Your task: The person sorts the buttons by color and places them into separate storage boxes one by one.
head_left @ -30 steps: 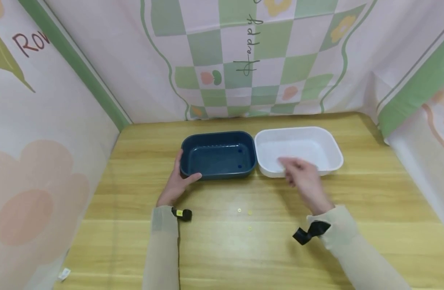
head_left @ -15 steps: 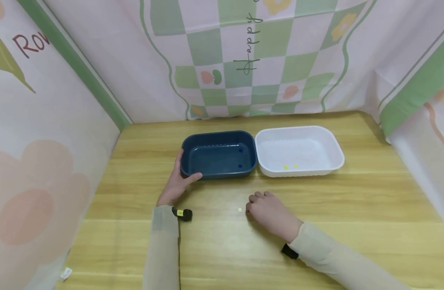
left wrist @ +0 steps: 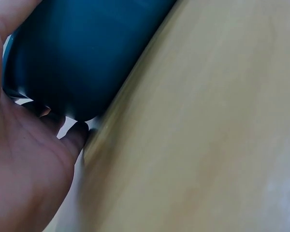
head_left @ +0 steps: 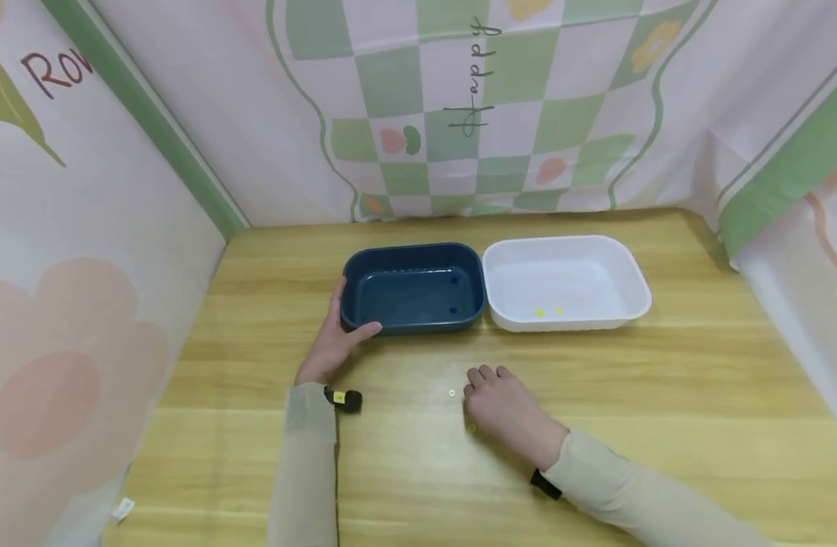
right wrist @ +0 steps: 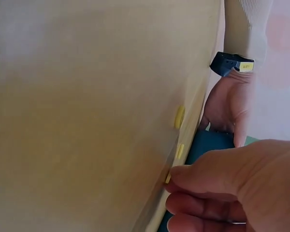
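Observation:
My left hand (head_left: 328, 343) holds the left front corner of a dark blue plastic tub (head_left: 412, 327), thumb along the front and fingers at the left side. Two small dark blue discs (head_left: 453, 310) lie inside it. On the table, my right hand (head_left: 506, 410) pinches a small yellow button (right wrist: 168, 178) between thumb and forefinger; the head view hides it. Left of that hand lies a pale yellow button (head_left: 452, 393), and another yellow button (head_left: 471, 428) lies just below. Two yellow pieces (head_left: 539, 312) rest in the white tub (head_left: 565, 325).
Both tubs stand side by side at the back of the wooden table (head_left: 405, 486). A patterned curtain (head_left: 453, 182) hangs behind and along both sides. A small white tag (head_left: 122, 510) is at the lower left.
My right hand has come from over the white tub back to the table buttons and now covers one. Two yellow pieces now show in the white tub. My left hand has stayed put.

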The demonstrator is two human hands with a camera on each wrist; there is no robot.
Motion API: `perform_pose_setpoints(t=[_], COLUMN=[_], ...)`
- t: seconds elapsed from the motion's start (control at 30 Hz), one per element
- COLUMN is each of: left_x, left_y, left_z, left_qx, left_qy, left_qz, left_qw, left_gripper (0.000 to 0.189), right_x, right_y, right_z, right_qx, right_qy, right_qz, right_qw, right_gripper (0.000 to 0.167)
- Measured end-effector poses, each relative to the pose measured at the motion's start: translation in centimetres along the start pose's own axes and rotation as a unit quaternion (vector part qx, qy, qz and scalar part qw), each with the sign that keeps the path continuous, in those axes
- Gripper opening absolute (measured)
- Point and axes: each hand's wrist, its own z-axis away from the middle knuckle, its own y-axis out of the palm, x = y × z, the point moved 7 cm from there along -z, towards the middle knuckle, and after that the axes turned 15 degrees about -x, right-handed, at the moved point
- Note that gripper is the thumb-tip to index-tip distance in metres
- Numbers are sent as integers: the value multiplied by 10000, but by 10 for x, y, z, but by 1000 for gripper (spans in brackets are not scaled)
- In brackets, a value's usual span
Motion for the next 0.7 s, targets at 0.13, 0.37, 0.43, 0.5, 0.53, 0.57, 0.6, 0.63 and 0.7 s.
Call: perform_pose_setpoints(t=[0.13,0.37,0.43,0.5,0.53,0.57,0.6,0.63,0.7], left_x=[0,29,30,30,31,31,31,31,30], left_y=[1,5,5,5,5,5,5,5,5], left_z=[-1,-17,-17,-17,-17,-17,-17,-17,-18], left_qx=[0,-164,-195,-223,-239,-244,-260,-270,-270], left_qy=[-10,188,229,241,246,251,254,246,217], left_qz=[-58,64,83,66,50,42,18,19,28], left_qw=[10000,9997,9995,9994,9994,9994,9993,9993,9994], left_gripper=[104,104,105,105,105,104,104,104,103], right_x=[0,1,1,1,1,2,2,3,2], right_y=[-1,0,0,-1,-1,-1,-1,-1,-1], right_z=[2,3,2,2,2,2,1,1,0], right_qx=[-122,-134,-77,-33,-13,-11,-19,-21,-17], right_qy=[-47,-220,-225,-241,-255,-271,-293,-310,-302], right_qz=[66,189,200,227,233,237,237,234,190], right_qw=[9999,9995,9995,9994,9994,9994,9993,9992,9994], right_gripper=[12,13,14,14,14,14,14,14,14])
